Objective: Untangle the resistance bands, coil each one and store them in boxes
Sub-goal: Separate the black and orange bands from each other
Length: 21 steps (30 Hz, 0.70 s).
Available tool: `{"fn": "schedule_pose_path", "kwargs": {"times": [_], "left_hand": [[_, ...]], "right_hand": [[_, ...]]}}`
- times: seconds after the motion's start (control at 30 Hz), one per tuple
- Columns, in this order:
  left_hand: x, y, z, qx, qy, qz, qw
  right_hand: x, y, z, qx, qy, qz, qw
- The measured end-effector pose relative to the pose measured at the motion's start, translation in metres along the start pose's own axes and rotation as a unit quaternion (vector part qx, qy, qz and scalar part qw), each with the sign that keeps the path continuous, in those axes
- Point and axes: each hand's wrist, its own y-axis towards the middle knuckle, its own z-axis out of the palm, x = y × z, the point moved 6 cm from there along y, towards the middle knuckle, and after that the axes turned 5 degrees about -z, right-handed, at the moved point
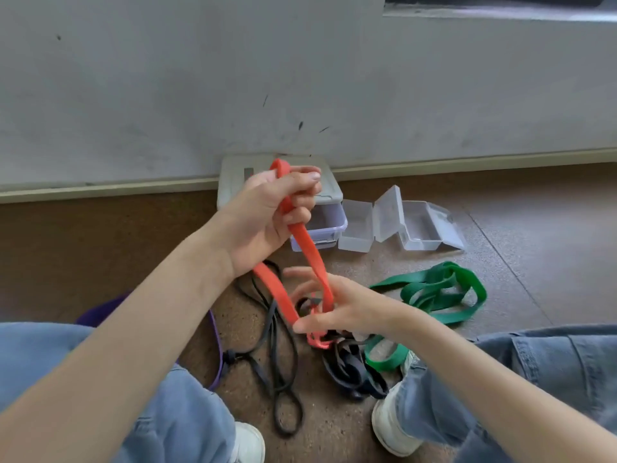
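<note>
Head view shows the left hand [267, 215] raised with its grip clenched round the upper loop of the orange band [307, 243], while the right hand [334, 312] lower down has its fingers hooked round the band's bottom run, just above the knot of bands on the floor. The risk, as I judge it, is that pulling upward tightens the orange end where it is snagged in the dark blue band [350, 369] and the green band [444, 292], or drags the whole heap along instead of freeing one strand; a stretched band could also slip from the fingers and snap back. The black band [283, 396] and a purple band [217, 355] lie near the knees. The clear boxes [390, 225] stand open beside the wall [167, 95], well apart from the tangle. The floor [534, 228] is brown and speckled, the wall grey and scuffed.
</note>
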Motion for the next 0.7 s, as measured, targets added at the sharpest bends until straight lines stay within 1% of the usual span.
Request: {"fn": "schedule_pose_path", "kwargs": {"times": [0.03,0.07,0.1,0.13,0.17,0.2,0.23,0.27,0.33,0.37,0.4,0.43,0.47,0.5,0.57,0.6,0.63,0.67,0.7], "left_hand": [[0.004,0.002,-0.009,-0.018,0.002,-0.009,1.000],[0.008,0.004,-0.020,-0.030,0.022,-0.023,0.999],[0.015,0.004,-0.032,-0.032,0.064,-0.046,0.996],[0.025,0.003,-0.043,-0.026,0.122,-0.079,0.989],[0.038,-0.001,-0.053,-0.011,0.177,-0.122,0.976],[0.056,-0.005,-0.060,0.010,0.217,-0.166,0.962],[0.077,-0.010,-0.059,0.043,0.244,-0.196,0.949],[0.097,-0.014,-0.052,0.081,0.280,-0.203,0.935],[0.136,-0.020,-0.031,0.152,0.348,-0.185,0.907],[0.151,-0.021,-0.019,0.166,0.367,-0.177,0.898],[0.157,-0.021,-0.011,0.157,0.383,-0.171,0.894],[0.155,-0.019,-0.007,0.140,0.380,-0.156,0.901],[0.146,-0.017,-0.008,0.107,0.362,-0.149,0.914],[0.135,-0.014,-0.009,0.075,0.321,-0.145,0.933],[0.101,-0.009,-0.011,0.023,0.223,-0.113,0.968],[0.083,-0.007,-0.012,0.007,0.182,-0.087,0.979],[0.067,-0.004,-0.012,-0.004,0.149,-0.069,0.986],[0.054,-0.002,-0.010,-0.009,0.131,-0.052,0.990],[0.043,-0.002,-0.007,-0.012,0.114,-0.039,0.993]], "right_hand": [[0.004,0.001,-0.003,-0.029,0.000,-0.009,1.000],[0.005,0.000,-0.014,-0.080,0.022,-0.006,0.997],[0.007,-0.004,-0.029,-0.146,0.064,0.005,0.987],[0.007,-0.009,-0.046,-0.212,0.113,0.014,0.971],[0.010,-0.013,-0.061,-0.256,0.170,0.008,0.952],[0.015,-0.015,-0.071,-0.273,0.231,-0.012,0.934],[0.020,-0.015,-0.075,-0.269,0.287,-0.040,0.919],[0.028,-0.013,-0.075,-0.254,0.335,-0.069,0.905],[0.041,-0.009,-0.074,-0.230,0.393,-0.107,0.884],[0.044,-0.007,-0.077,-0.234,0.406,-0.119,0.876],[0.045,-0.007,-0.080,-0.242,0.407,-0.128,0.871],[0.042,-0.009,-0.085,-0.248,0.401,-0.132,0.872],[0.038,-0.011,-0.089,-0.246,0.394,-0.124,0.877],[0.029,-0.014,-0.090,-0.232,0.366,-0.106,0.895],[0.009,-0.020,-0.079,-0.161,0.213,-0.046,0.963],[0.002,-0.021,-0.070,-0.117,0.130,-0.014,0.985],[-0.003,-0.022,-0.060,-0.078,0.087,0.010,0.993],[-0.005,-0.022,-0.051,-0.053,0.102,0.027,0.993],[-0.003,-0.021,-0.043,-0.032,0.157,0.033,0.987]]}}
